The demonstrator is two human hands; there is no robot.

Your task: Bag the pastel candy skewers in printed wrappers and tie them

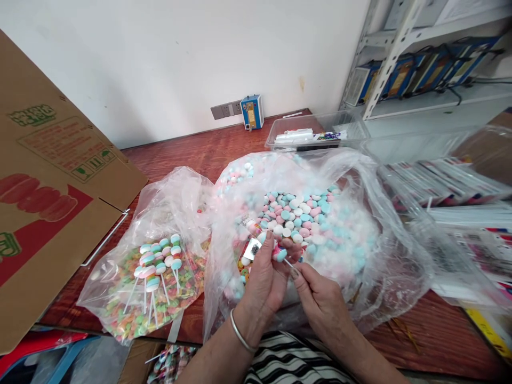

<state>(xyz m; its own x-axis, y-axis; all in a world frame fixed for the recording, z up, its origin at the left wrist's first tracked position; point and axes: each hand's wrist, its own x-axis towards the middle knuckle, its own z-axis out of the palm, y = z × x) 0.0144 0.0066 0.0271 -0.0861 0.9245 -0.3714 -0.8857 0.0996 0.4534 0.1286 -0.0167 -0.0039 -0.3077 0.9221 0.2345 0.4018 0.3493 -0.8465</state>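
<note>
My left hand (262,280) is closed around a few pastel candy discs (279,253) at the mouth of a large clear bag (360,277). My right hand (318,296) pinches a thin white stick (288,263) that points into those discs. The bag is filled with loose pink, blue and white candy discs (306,216). A silver bangle (241,333) sits on my left wrist. To the left, several finished candy skewers (154,266) lie on a second bag of small multicoloured candies (132,304).
A tilted cardboard box flap (48,208) stands at the left. A clear plastic tub (316,133) sits at the back on the red-brown wooden table (192,154). Clear packs of white sticks and printed cards (452,186) lie at the right. A blue device (252,111) stands by the wall.
</note>
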